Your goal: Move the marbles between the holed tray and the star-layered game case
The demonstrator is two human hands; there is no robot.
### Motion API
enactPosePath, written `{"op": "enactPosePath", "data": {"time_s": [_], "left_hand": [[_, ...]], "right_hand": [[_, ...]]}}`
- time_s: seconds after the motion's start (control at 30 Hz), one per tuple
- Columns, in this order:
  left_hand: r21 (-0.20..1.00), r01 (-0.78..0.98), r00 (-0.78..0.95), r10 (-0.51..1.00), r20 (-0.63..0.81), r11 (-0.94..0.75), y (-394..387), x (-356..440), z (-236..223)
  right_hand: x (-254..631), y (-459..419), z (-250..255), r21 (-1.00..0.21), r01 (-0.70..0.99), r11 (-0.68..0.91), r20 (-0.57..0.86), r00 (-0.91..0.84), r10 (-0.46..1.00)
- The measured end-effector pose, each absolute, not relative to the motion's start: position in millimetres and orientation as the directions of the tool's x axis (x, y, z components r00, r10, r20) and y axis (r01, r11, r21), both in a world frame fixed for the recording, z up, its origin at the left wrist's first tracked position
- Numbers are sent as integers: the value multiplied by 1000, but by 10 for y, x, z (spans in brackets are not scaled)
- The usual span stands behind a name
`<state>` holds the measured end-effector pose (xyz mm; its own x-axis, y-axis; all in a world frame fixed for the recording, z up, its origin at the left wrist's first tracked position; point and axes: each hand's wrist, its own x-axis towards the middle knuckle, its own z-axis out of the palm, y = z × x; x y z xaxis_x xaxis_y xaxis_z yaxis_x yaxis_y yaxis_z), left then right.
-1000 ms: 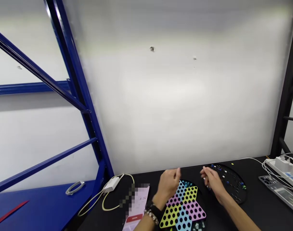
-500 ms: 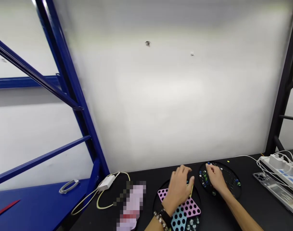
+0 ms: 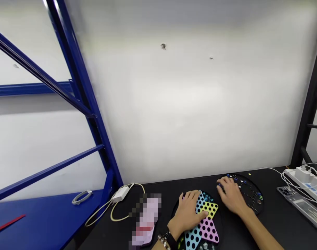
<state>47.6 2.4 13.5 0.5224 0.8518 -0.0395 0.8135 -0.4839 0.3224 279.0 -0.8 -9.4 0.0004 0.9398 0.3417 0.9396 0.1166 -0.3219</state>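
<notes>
My left hand [image 3: 189, 215] lies with spread fingers on a star-shaped Chinese checkers board [image 3: 209, 227], whose points are pink, yellow, and blue with black holes. I cannot see anything held in it. My right hand [image 3: 231, 196] curls over the left part of a round black tray [image 3: 253, 196], among small glass marbles [image 3: 235, 177] in blue, white, and green. The fingers hide whatever lies under them. A bead bracelet and a black wristband sit on my left wrist.
A pixelated pink item [image 3: 148, 217] lies left of the board, near a white charger [image 3: 120, 194] and its cable. On the right are a white power strip [image 3: 302, 178] and a flat device [image 3: 300, 208]. A blue shelf frame [image 3: 81, 97] stands at left.
Both hands have come down from above the boards. My left hand now rests on the star board, and my right hand has settled over the round tray. The view has shifted slightly.
</notes>
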Motion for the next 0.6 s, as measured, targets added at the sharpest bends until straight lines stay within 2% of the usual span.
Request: {"op": "enactPosePath", "data": {"time_s": [0.07,0.13,0.3,0.47,0.6], "left_hand": [[342,798,536,843,-30,-495,38,467,84],[348,793,534,845,-3,-500,36,460,36],[345,783,548,836,9,-517,16,446,-5],[343,769,569,822,18,-540,23,425,-34],[311,777,568,823,28,-547,14,423,-50]], "right_hand": [[2623,-79,-68,-372,892,258,320,-138,937],[2472,-134,-71,-357,879,316,286,-220,933],[2314,-114,-114,-246,919,307,235,-251,939],[2295,23,-105,-198,937,287,137,-263,955],[2289,71,-95,-137,942,308,125,-292,948]]}}
